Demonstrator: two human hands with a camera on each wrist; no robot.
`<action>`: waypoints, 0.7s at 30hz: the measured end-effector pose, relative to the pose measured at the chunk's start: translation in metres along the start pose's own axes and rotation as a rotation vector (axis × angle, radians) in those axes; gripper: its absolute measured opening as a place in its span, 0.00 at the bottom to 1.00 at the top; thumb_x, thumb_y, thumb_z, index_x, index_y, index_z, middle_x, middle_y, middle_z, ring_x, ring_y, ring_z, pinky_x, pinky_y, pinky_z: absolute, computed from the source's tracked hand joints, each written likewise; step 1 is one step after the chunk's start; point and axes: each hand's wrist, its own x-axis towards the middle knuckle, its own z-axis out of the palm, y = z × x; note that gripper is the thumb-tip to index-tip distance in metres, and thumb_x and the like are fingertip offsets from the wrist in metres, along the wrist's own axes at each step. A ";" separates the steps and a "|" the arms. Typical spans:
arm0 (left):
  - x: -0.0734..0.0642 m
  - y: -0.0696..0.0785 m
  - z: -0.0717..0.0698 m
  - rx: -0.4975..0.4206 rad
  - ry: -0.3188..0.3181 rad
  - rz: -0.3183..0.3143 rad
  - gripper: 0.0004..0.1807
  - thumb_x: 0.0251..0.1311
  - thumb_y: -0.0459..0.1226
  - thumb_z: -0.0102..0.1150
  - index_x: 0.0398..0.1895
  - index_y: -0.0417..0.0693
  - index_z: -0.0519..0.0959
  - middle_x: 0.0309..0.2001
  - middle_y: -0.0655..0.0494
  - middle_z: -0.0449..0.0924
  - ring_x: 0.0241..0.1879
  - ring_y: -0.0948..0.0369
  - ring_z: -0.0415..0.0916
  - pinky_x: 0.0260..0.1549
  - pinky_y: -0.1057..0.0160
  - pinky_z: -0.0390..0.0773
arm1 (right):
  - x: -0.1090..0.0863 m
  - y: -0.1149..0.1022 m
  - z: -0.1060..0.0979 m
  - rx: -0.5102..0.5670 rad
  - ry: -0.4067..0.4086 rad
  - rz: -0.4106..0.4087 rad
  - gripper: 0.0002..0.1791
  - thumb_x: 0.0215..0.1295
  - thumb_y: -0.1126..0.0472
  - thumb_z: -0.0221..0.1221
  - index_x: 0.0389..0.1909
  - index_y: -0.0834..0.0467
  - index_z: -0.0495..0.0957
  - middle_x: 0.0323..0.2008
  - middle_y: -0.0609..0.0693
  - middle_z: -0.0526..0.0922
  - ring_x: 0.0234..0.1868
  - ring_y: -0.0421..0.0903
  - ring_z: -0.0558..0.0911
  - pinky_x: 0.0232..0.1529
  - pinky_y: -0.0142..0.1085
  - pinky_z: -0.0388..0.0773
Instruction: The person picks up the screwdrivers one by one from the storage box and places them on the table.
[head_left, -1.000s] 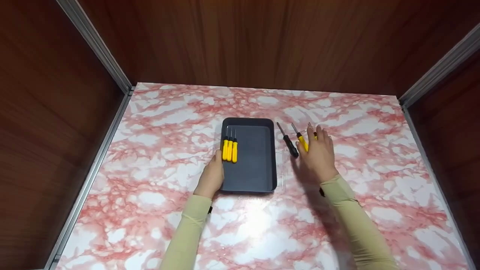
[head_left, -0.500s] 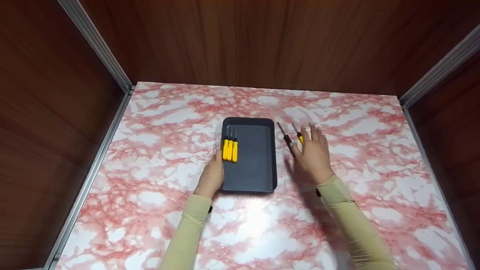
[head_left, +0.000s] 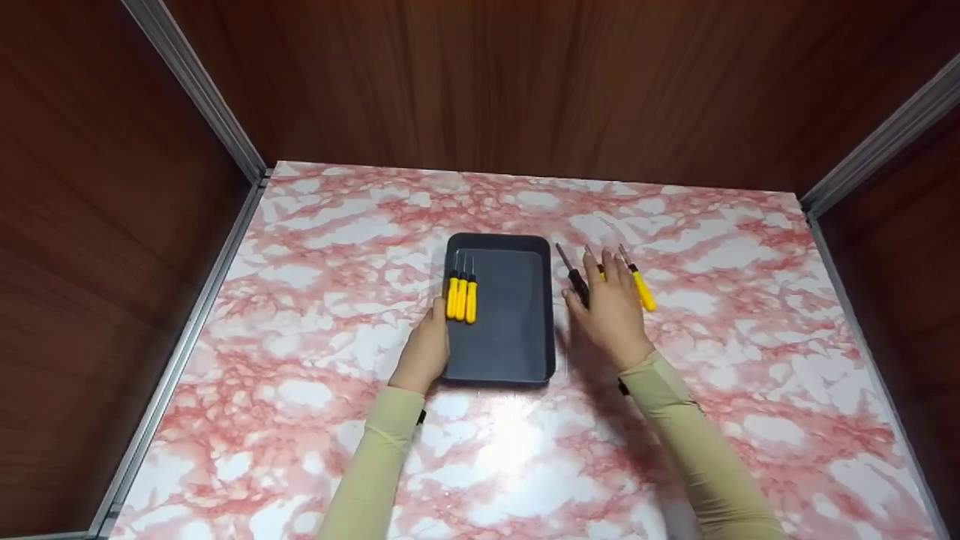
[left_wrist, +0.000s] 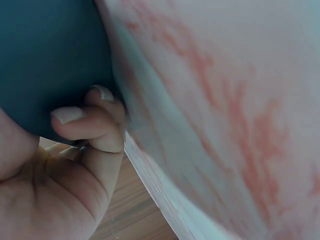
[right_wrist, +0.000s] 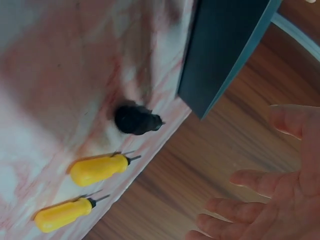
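Note:
My left hand (head_left: 424,349) grips the left edge of a dark grey rectangular tray (head_left: 502,352); in the left wrist view its fingertips (left_wrist: 75,117) curl against the tray's side. Three yellow-handled screwdrivers (head_left: 460,300) lie side by side along the tray's left wall, tips away from me. Right of the tray, my right hand (head_left: 613,311) hovers, fingers spread and relaxed, holding nothing. Below it on the table are a black screwdriver (right_wrist: 135,120) and two yellow screwdrivers (right_wrist: 99,170). From the head, the hand hides most of the middle one; the rightmost yellow screwdriver (head_left: 643,289) shows fully.
A red-and-white marbled tabletop (head_left: 300,337) carries everything. Dark wood panels (head_left: 487,90) enclose it at the back and both sides, with grey metal strips (head_left: 202,90) at the corners.
My right hand has moved left over the loose screwdrivers, from the rightmost yellow one toward the black one, uncovering the rightmost. The left hand and tray stay in place.

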 end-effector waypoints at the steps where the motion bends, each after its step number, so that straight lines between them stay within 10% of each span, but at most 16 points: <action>1: 0.000 0.000 0.000 0.003 0.002 0.003 0.18 0.66 0.25 0.43 0.57 0.35 0.59 0.38 0.41 0.74 0.32 0.47 0.77 0.33 0.52 0.76 | 0.000 -0.002 0.000 -0.002 0.003 -0.006 0.37 0.59 0.51 0.64 0.65 0.66 0.66 0.62 0.72 0.63 0.63 0.72 0.62 0.63 0.59 0.55; 21: 0.000 -0.001 0.000 -0.020 -0.013 -0.007 0.19 0.66 0.25 0.44 0.59 0.36 0.57 0.41 0.41 0.74 0.36 0.46 0.77 0.37 0.51 0.76 | 0.004 -0.039 0.012 -0.024 -0.044 -0.068 0.41 0.58 0.47 0.64 0.68 0.64 0.63 0.65 0.68 0.62 0.65 0.68 0.60 0.64 0.56 0.55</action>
